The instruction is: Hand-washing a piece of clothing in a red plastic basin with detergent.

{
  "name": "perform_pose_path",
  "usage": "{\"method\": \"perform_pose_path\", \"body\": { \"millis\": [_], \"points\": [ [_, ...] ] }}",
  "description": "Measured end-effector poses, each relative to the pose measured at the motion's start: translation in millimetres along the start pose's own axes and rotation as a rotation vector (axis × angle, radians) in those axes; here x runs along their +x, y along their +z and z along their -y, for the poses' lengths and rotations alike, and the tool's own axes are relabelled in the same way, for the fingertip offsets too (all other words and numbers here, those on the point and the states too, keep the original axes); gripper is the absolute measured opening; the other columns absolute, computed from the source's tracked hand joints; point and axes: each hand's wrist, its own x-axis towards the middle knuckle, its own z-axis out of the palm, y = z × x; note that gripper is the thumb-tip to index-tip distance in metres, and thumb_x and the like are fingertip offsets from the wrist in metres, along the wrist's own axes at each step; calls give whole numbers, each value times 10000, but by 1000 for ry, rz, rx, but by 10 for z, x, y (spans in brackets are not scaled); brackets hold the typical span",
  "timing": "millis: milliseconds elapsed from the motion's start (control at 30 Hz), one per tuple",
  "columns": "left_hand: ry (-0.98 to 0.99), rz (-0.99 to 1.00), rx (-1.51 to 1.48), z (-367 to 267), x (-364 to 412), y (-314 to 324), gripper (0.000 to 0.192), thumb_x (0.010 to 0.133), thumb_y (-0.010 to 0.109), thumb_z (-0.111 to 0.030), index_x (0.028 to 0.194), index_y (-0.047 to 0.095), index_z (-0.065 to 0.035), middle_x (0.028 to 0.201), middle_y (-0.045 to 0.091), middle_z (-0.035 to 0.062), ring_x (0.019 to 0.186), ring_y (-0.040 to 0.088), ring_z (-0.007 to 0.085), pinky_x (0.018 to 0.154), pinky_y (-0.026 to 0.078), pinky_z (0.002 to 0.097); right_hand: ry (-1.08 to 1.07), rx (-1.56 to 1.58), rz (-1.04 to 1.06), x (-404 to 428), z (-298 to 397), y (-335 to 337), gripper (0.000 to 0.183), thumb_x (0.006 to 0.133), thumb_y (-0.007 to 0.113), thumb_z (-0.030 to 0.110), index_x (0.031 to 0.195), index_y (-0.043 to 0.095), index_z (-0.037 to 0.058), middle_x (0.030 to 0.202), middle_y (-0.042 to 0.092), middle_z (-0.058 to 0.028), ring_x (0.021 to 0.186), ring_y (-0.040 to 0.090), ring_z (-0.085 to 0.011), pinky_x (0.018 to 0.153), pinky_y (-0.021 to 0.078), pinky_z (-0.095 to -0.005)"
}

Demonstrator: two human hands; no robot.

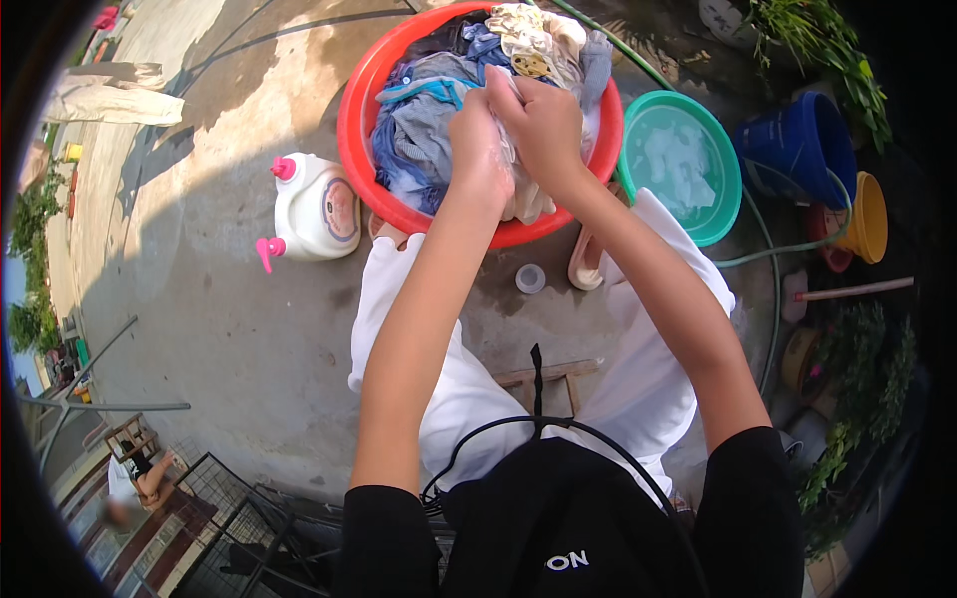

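My left hand (478, 138) and my right hand (542, 123) meet over a large red plastic basin (354, 142). Both are closed around a wet, pale cloth garment (529, 196), whose lower part hangs toward the basin's near rim. Under and beyond my hands, the basin is heaped with wet laundry: blue-grey clothes (430, 131), a bright blue strip of fabric (419, 91) and cream patterned cloth (534, 34) at the far side. Suds show at the basin's near left. My fingertips are partly hidden by my hands and the cloth.
A white detergent jug (318, 205) with pink caps stands left of the basin. At right are a green basin (628, 161) of sudsy water, a blue bucket (781, 149), a yellow bucket (867, 217) and a hose (770, 258). A small clear cup (530, 279) sits between my feet. A person (138, 478) sits lower left.
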Motion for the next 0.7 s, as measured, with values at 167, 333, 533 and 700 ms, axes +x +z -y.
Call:
{"method": "perform_pose_path", "body": {
  "millis": [167,333,533,700],
  "points": [
    [-15,-85,76,110,-146,74,218,807,432,-217,834,553,-38,788,562,47,714,578,155,629,459,298,113,-42,41,75,-124,-38,454,832,516,369,580,542,-8,469,436,-150,397,398,-233,431,315,-352],
    [-50,114,-111,-26,178,-282,203,822,433,-226,821,544,-55,785,566,47,695,581,154,602,468,303,-157,-99,24,-122,115,23,419,809,519,348,510,534,55,486,501,-138,445,504,-298,431,367,-390],
    [-3,-68,46,176,-105,44,205,824,421,-217,848,544,-55,784,561,47,697,583,152,604,466,303,112,-73,35,106,-112,-40,429,816,509,346,510,526,45,478,489,-144,443,492,-312,424,355,-392],
    [-36,252,-83,-85,188,-338,193,811,439,-228,812,546,-67,757,546,47,681,566,150,610,460,294,-160,-20,15,-183,117,46,421,806,516,335,503,531,43,485,501,-142,437,494,-308,429,367,-394]
  ]
}}
